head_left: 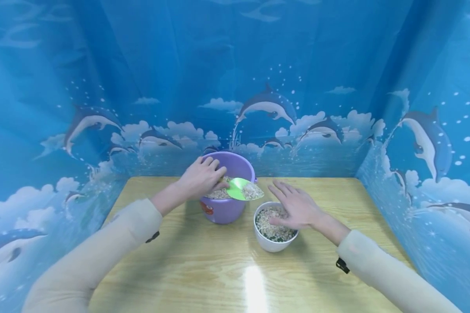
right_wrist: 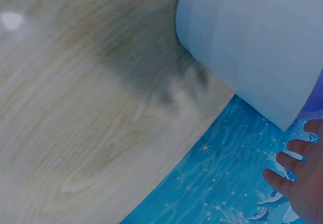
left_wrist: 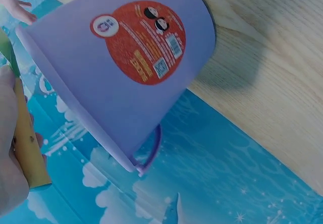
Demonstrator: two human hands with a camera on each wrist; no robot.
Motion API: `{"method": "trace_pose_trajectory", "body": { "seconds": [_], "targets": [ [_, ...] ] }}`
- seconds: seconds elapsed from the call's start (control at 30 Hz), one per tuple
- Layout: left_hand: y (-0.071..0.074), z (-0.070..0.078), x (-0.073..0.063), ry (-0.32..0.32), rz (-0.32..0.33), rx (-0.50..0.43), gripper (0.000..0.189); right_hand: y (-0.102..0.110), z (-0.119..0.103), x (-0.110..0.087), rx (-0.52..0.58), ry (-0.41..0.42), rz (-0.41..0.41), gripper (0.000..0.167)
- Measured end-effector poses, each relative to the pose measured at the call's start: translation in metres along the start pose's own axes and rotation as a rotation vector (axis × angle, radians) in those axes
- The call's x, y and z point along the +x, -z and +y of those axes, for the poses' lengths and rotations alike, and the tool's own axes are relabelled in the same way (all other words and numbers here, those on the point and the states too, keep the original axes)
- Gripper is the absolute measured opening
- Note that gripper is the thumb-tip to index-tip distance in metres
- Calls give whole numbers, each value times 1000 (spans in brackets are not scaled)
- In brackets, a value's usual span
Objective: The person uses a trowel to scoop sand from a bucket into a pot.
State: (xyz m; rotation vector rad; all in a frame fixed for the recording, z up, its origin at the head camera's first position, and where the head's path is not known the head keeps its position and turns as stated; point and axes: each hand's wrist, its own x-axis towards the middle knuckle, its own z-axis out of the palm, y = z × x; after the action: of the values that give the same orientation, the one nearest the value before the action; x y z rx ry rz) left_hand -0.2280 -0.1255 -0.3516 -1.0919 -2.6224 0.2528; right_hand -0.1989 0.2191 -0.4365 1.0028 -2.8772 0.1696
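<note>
Carrying a heap of pale granules (head_left: 252, 191) on its blade, a green trowel (head_left: 235, 187) with a wooden handle (left_wrist: 31, 153) is held level over the near right rim of a purple bucket (head_left: 225, 213). The left hand (head_left: 203, 177) is curled round that handle, above the bucket's mouth. More granules lie inside the bucket; its wall bears a red round label (left_wrist: 144, 45) with a barcode, and a purple bail (left_wrist: 155, 151) hangs at the rim. To the right and nearer the wearer, just beside the bucket, stands an upright white pot (head_left: 273, 246), its contents topped with similar granules mixed with dark material. The right hand (head_left: 297, 209) is over the pot, fingers spread, gripping nothing. Both vessels rest on a wood-grain table (head_left: 192, 274), backed by a blue dolphin-print curtain (head_left: 203, 56).
</note>
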Motion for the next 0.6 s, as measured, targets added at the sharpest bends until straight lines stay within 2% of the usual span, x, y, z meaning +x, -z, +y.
{"method": "trace_pose_trajectory", "body": {
  "seconds": [0.23, 0.6],
  "targets": [
    [2, 15, 1, 0, -35, 27, 46, -4, 0, -15, 2, 17, 15, 106],
    [0, 33, -3, -50, 14, 58, 45, -13, 6, -29, -6, 41, 41, 104]
  ]
}}
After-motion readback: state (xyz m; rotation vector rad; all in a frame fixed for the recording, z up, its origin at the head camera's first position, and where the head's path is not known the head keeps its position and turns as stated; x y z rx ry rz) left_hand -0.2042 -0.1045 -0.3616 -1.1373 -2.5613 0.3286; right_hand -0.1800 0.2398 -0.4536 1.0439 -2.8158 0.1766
